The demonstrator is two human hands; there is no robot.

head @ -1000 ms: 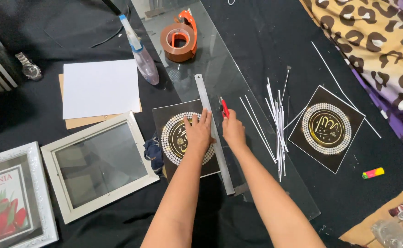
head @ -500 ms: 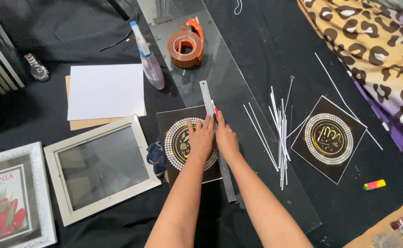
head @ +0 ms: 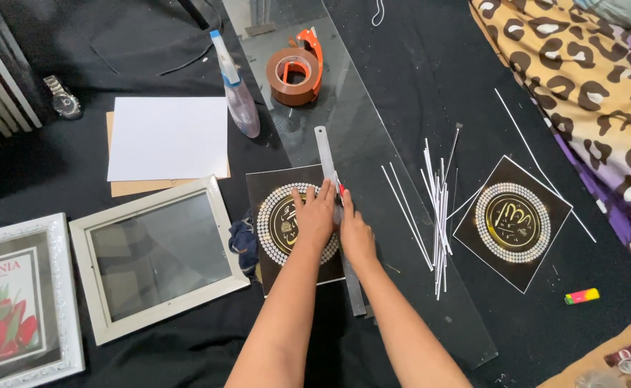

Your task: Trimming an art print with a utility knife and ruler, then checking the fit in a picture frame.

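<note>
Overhead, a person kneels over a black cloth (head: 416, 65) with a long clear glass sheet (head: 373, 144) running from the top middle toward the bottom right.

Risks, left to right. Along the left edge lie a framed flower picture (head: 13, 302) and an empty white frame (head: 153, 255), well clear of the work. At the centre, a black card with a ringed gold emblem (head: 286, 223) lies on the glass, with a metal ruler (head: 333, 208) laid along its right side. The ruler probably slides easily on glass; if the holding hand shifts, the cut could wander into the emblem. The blade also passes just beside the holding fingertips, so a slip could nick them. The glass edge may be sharp for the forearms.

Hands. The left hand (head: 315, 215) lies flat, fingers spread, pressing the card and the ruler's edge. The right hand (head: 355, 230) sits touching it on the ruler's far side, fingers curled around a red-handled cutter (head: 342, 190) whose tip shows above the knuckles. Both forearms reach up from the bottom edge, nearly parallel.

Further right lie thin white strips (head: 437, 208) and a second emblem card (head: 511, 223).
</note>
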